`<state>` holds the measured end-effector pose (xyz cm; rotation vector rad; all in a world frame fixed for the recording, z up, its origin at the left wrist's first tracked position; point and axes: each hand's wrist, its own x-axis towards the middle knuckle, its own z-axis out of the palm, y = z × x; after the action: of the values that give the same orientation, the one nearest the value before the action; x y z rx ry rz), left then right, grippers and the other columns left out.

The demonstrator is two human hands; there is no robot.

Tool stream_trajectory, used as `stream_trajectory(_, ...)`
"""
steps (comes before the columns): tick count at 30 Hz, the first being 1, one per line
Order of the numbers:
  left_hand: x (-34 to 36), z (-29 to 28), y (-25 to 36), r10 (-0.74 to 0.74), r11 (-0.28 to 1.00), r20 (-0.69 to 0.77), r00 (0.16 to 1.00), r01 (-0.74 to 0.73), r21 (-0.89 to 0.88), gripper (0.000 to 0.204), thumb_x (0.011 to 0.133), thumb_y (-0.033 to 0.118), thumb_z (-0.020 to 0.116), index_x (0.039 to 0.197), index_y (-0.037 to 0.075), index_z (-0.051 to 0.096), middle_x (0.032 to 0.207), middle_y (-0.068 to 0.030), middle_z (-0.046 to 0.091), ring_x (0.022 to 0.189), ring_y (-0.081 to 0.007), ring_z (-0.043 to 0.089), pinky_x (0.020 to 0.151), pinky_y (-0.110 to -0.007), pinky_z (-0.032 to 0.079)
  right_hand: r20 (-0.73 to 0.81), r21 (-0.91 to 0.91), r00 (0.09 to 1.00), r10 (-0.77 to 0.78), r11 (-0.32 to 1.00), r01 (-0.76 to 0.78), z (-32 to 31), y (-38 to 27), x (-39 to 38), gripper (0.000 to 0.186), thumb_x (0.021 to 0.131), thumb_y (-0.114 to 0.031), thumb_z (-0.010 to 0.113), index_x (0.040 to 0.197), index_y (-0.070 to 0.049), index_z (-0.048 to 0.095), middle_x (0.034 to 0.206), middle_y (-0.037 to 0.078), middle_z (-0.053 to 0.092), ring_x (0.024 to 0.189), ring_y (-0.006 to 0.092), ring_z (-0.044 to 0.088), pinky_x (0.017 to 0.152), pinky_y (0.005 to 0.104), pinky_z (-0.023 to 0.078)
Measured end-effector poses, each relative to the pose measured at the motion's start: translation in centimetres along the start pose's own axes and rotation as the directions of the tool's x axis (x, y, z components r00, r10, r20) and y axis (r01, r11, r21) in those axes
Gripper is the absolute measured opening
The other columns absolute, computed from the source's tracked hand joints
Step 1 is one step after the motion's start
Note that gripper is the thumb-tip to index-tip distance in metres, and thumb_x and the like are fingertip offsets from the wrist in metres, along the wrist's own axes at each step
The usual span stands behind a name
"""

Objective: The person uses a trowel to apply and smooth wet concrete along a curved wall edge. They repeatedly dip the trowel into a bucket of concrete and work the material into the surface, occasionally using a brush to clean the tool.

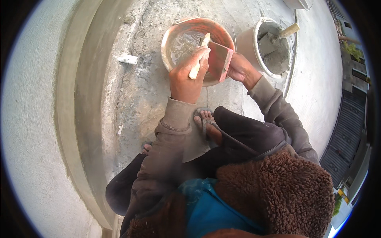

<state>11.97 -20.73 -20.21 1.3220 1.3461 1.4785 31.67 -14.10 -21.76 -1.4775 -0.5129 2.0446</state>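
Observation:
My left hand is closed on a pale wooden handle over an orange bucket holding murky water. A red rectangular board with a pale edge is just right of the handle; I cannot tell whether the two are joined. My right hand grips the board's right side at the bucket's rim. Right of this stands a whitish bucket with grey mortar and a tool with a pale handle in it.
A white wall and smooth grey band curve down the left. A white pipe stub sticks out near rough concrete. Another pail is at the top right. My sandalled foot is below the buckets. A dark gate is far right.

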Motion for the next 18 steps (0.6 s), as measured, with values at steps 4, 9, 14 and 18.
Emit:
stream_trajectory(4,0.6,-1.7,2.3,-0.124,0.990,0.042,0.991,0.126,-0.059,0.020,0.102,0.010,0.070,0.118,0.001,0.078,0.104,-0.0090,0.081,0.093,-0.0113,0.074,0.084,-0.028,0.059,0.060,0.019,0.998,0.006,1.000,-0.007,-2.0,-0.7,0.3,0.039,0.114,-0.018,0.045,0.147,0.003,0.050,0.136,0.018,0.062,0.120,0.0267,0.067,0.098,0.0453,0.062)
stream_trajectory(9,1.9,-2.3,4.3,-0.098,0.989,0.045,0.994,0.102,-0.106,0.020,0.103,0.009,0.067,0.116,-0.001,0.078,0.100,-0.0078,0.082,0.094,-0.0120,0.074,0.087,-0.028,0.058,0.187,0.017,0.982,-0.020,1.000,0.017,-3.5,-0.7,0.5,0.038,0.113,-0.017,0.048,0.144,0.005,0.053,0.136,0.019,0.063,0.117,0.0246,0.069,0.098,0.0397,0.062)
stream_trajectory(14,3.1,-3.8,3.4,-0.054,0.998,0.074,0.996,0.056,-0.027,0.020,0.103,0.008,0.067,0.117,-0.001,0.077,0.105,-0.0073,0.081,0.095,-0.0123,0.074,0.086,-0.027,0.058,0.212,-0.189,0.976,-0.059,0.977,0.100,-2.9,-0.2,-0.1,0.037,0.110,-0.021,0.057,0.140,0.001,0.060,0.129,0.014,0.068,0.106,0.0158,0.071,0.085,0.0317,0.062)
stream_trajectory(18,3.1,-3.3,2.8,0.015,0.997,0.110,0.994,-0.023,0.070,0.020,0.101,0.007,0.069,0.118,0.002,0.078,0.102,-0.0060,0.082,0.091,-0.0091,0.073,0.083,-0.025,0.057,0.060,-0.466,0.979,-0.194,0.862,0.199,-1.6,-0.9,-0.4,0.034,0.104,-0.023,0.064,0.129,0.000,0.069,0.107,0.009,0.074,0.090,0.0117,0.071,0.074,0.0268,0.059)
